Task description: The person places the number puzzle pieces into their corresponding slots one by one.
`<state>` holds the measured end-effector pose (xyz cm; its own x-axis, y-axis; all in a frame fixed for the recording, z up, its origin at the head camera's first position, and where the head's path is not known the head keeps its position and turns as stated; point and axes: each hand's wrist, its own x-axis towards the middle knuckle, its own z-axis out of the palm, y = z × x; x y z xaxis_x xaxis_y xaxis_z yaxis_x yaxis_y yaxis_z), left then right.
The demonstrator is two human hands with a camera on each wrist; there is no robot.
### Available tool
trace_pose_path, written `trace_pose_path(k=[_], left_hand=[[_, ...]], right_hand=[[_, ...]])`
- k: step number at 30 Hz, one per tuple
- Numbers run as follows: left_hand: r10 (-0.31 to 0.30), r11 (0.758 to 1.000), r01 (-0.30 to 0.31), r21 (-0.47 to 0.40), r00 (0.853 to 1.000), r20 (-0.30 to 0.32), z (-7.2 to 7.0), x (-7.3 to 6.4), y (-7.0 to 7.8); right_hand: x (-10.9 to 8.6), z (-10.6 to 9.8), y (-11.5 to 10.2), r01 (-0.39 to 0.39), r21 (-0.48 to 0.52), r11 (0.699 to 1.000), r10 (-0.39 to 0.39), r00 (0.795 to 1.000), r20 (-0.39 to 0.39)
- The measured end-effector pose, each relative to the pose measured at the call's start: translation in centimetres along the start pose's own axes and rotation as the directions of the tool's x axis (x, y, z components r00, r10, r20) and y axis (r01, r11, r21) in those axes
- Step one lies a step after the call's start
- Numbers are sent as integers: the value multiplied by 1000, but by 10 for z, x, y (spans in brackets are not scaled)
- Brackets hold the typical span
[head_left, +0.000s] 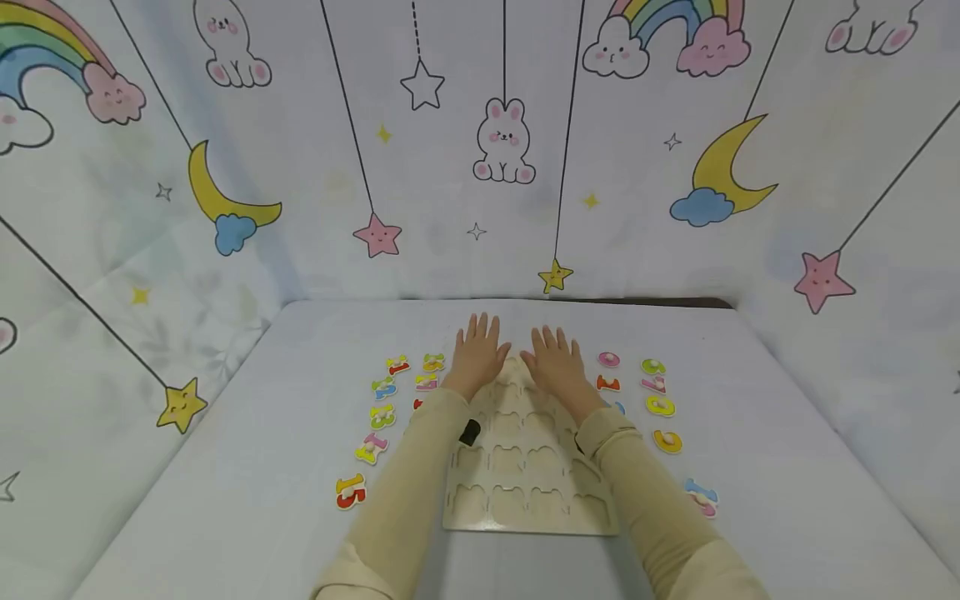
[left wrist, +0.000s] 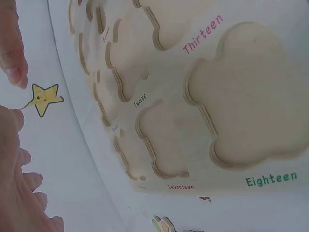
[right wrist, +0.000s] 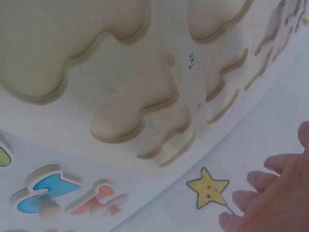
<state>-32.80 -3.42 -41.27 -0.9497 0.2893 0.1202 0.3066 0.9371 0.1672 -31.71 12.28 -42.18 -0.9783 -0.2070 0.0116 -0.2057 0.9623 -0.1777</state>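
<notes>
A wooden number puzzle board [head_left: 527, 478] lies on the table with its cut-out recesses bare. My left hand [head_left: 477, 358] is over its far left corner, fingers straight and spread, holding nothing. Across from it, my right hand [head_left: 557, 367] is at the far right corner, also flat with straight fingers. Whether either palm touches the board or hovers cannot be told. In the left wrist view, "Eighteen" and "Seventeen" are printed below recesses of the board [left wrist: 227, 179]. A blue knobbed number piece [right wrist: 55, 188] lies beside the board in the right wrist view.
Colourful number pieces flank the board: several on the left, including a red and yellow 15 [head_left: 350, 492], and several on the right, including a yellow ring-shaped piece [head_left: 661, 406]. My forearms partly cover the inner ones. A patterned cloth [head_left: 465, 250] hangs behind the white table [head_left: 247, 467].
</notes>
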Motion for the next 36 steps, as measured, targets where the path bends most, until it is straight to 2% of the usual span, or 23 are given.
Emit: trace_pose_path(k=[4, 11, 18, 22, 28, 32, 36], left_hand=[[-2, 1000, 2, 14, 1000, 14, -1, 3, -1], [3, 1000, -3, -2, 1000, -20, -9, 4, -4], [20, 997, -21, -78, 1000, -19, -22, -1, -5], [50, 989, -48, -142, 999, 14, -26, -13, -12], [27, 960, -9, -281, 998, 60, -21, -37, -22], [9, 963, 9, -268, 998, 65, -17, -55, -23], [20, 976, -3, -218, 997, 80, -10, -73, -16]], right_hand=[[1, -2, 1, 7, 0, 1000, -7, 1000, 8], [3, -9, 8, 21, 6, 1000, -21, 1000, 0], [-3, -24, 36, 52, 48, 998, -51, 999, -18], [-9, -33, 67, 40, 66, 997, -39, 999, -4], [-17, -42, 116, -36, 92, 995, 34, 999, 27], [-23, -44, 144, -50, 106, 993, 49, 999, 11], [-29, -43, 171, -72, 97, 993, 73, 997, -3]])
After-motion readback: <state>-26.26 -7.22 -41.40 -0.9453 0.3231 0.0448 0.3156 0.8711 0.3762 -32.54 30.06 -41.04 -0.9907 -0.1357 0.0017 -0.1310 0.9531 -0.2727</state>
